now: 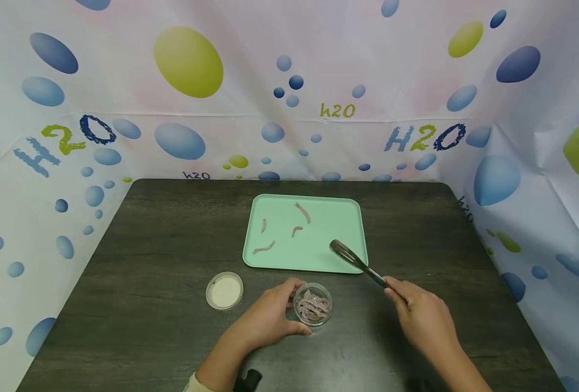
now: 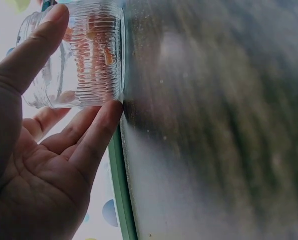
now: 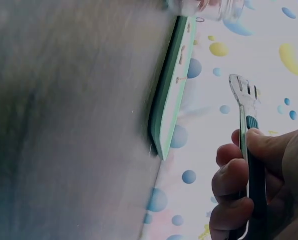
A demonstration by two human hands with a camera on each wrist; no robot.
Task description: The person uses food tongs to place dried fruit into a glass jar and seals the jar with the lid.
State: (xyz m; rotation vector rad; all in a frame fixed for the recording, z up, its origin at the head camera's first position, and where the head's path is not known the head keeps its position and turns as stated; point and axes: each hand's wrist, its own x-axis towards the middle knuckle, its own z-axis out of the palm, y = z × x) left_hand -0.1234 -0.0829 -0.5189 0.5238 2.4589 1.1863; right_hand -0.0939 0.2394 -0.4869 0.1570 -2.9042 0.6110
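Observation:
My left hand (image 1: 272,313) grips a small open glass jar (image 1: 330,305) from its left side, thumb in front and fingers behind. Pinkish, worm-like strips (image 1: 313,305) fill the jar, which stands upright on the table; its ribbed wall (image 2: 96,60) shows in the left wrist view. In my right hand (image 1: 424,316) is a pair of small metal tongs (image 1: 350,256) with slotted heads (image 3: 244,89), held by the dark handle. The heads overlap the right part of a mint-green tray (image 1: 314,256) in the head view. Several strips (image 1: 263,247) lie spread on the tray's left and middle.
A round, pale jar lid (image 1: 224,291) lies on the dark table (image 1: 137,283), left of the jar. A white sheet (image 1: 250,71) printed with bubbles rises behind the table and along both sides. A small black object (image 1: 251,379) shows beside the left forearm.

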